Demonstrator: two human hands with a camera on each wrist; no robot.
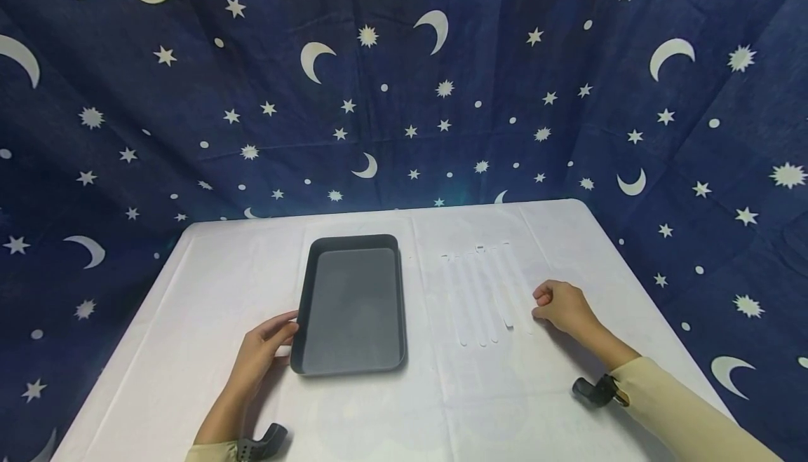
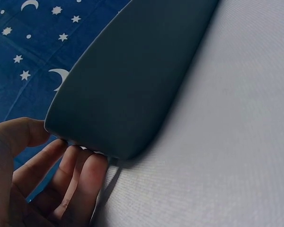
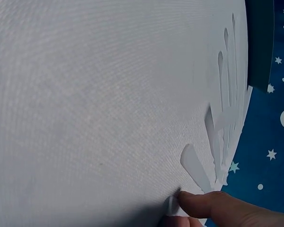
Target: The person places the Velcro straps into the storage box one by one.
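A dark grey rectangular tray [image 1: 353, 308] with raised walls lies on the white-covered table. My left hand [image 1: 265, 346] grips its near left side, the thumb near the rim and the curled fingers at the lower edge, as the left wrist view shows of the tray [image 2: 118, 80]. Several thin, flat white strips [image 1: 486, 308] with rounded ends lie side by side right of the tray. At their right end, my right hand [image 1: 564, 308] pinches the pale tip of a white strip [image 3: 172, 206] between thumb and fingers; the rest of it is hidden. Another strip [image 3: 194, 163] lies just beyond the fingertips.
The white tablecloth [image 1: 480, 406] covers the table, faint creases running across it. A dark blue curtain [image 1: 391, 41] with moons and stars hangs behind and at both sides. A black wrist mount [image 1: 596, 390] sits on the right wrist, another [image 1: 261, 443] on the left.
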